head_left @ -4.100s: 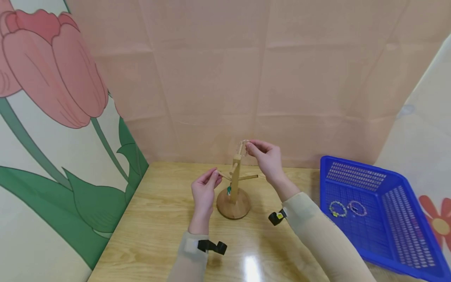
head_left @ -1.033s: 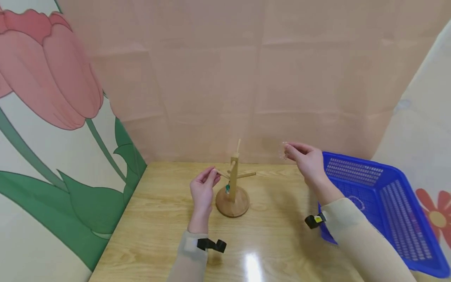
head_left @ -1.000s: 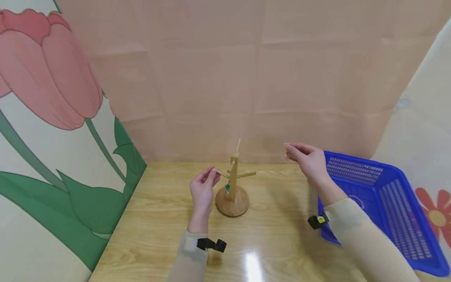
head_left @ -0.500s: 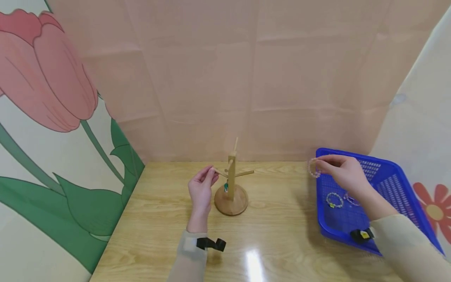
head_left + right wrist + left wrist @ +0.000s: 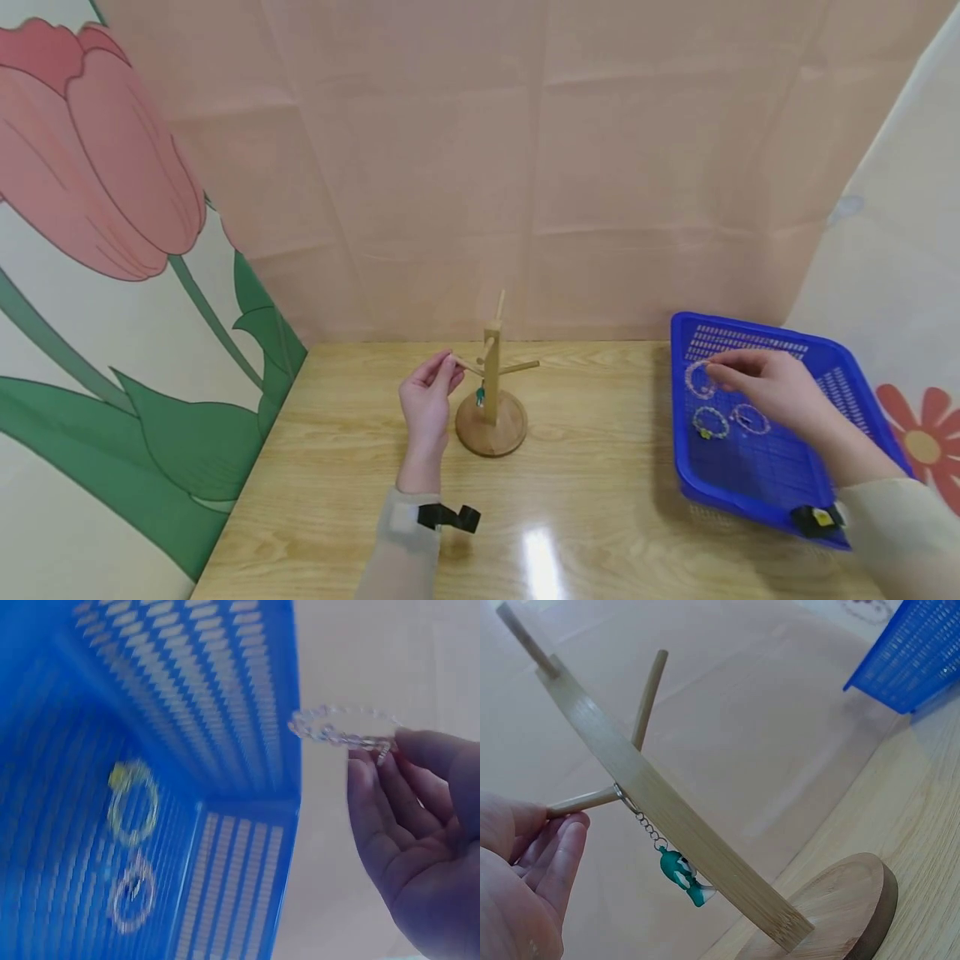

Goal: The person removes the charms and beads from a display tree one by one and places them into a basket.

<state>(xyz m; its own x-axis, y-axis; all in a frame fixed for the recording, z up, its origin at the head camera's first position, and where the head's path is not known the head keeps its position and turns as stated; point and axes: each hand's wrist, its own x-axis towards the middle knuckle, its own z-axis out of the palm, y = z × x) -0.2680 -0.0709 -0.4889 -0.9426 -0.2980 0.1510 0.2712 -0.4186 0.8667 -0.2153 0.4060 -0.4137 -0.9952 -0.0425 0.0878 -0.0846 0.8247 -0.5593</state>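
- Your right hand (image 5: pixel 776 392) was over the blue basket (image 5: pixel 840 375) and pinched a clear beaded bracelet (image 5: pixel 699 379) between the thumb and the fingertips.
- Two other bracelets (image 5: pixel 729 421) lay on the floor of the basket, just below.
- Your left hand (image 5: pixel 426 402) pinched the left peg of the wooden stand (image 5: pixel 491 400) on the tabletop (image 5: pixel 337 467).
- A small green charm (image 5: pixel 681 876) hung on a chain from this peg, beside the post.
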